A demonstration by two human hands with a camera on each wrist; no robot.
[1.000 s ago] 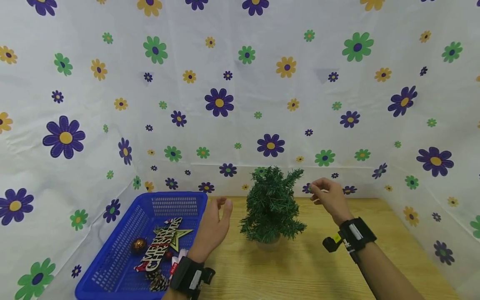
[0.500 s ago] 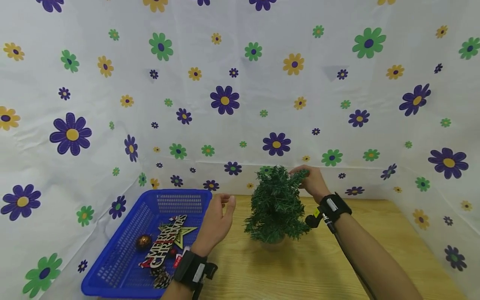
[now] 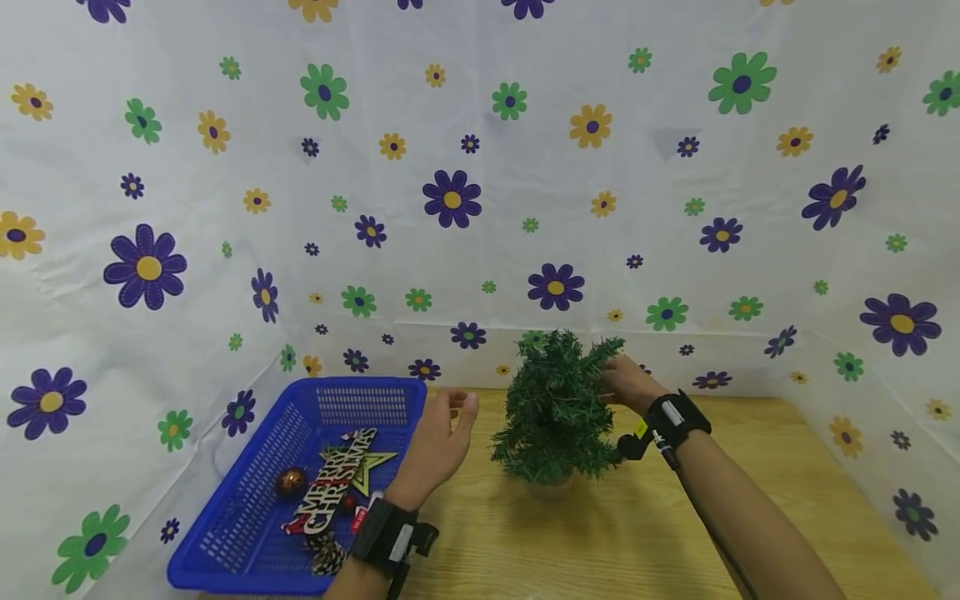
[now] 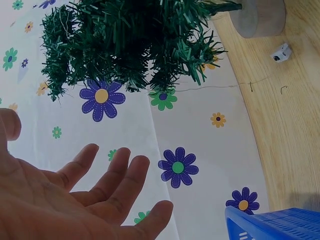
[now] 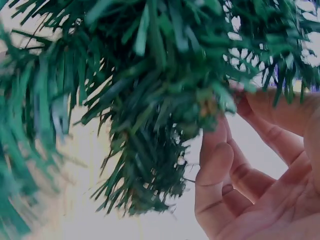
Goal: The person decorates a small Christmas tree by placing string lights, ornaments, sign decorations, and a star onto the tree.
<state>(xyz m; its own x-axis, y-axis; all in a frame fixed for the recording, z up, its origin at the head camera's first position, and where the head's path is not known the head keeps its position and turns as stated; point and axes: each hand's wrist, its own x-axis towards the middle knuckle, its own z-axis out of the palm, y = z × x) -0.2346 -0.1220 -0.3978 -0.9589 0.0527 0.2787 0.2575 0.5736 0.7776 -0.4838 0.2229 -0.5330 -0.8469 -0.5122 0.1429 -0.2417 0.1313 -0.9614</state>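
A small artificial Christmas tree point(image 3: 555, 408) stands upright on the wooden table, its pot point(image 4: 257, 17) showing below the branches. On the tree's right side, my right hand point(image 3: 632, 383) reaches in behind the foliage. The right wrist view shows this hand's thumb and curled fingers point(image 5: 215, 165) pinching at a branch point(image 5: 200, 107), the fingertips partly covered by green needles. My left hand point(image 3: 435, 442) hovers between the blue basket and the tree, holding nothing. Its fingers are loosely bent, apart from the branches.
At left is a blue plastic basket point(image 3: 356, 404) with a "Merry Christmas" sign point(image 3: 330, 492), a star point(image 3: 375, 471), a brown ball point(image 3: 291, 482) and a pine cone point(image 3: 327, 557). A small white cube point(image 4: 281, 52) lies near the pot. Flowered cloth point(image 3: 480, 250) surrounds the table.
My right hand has moved left to the tree, first behind its upper right branch, then slightly lower. My left hand has stayed nearly in place. The head view has shifted slightly.
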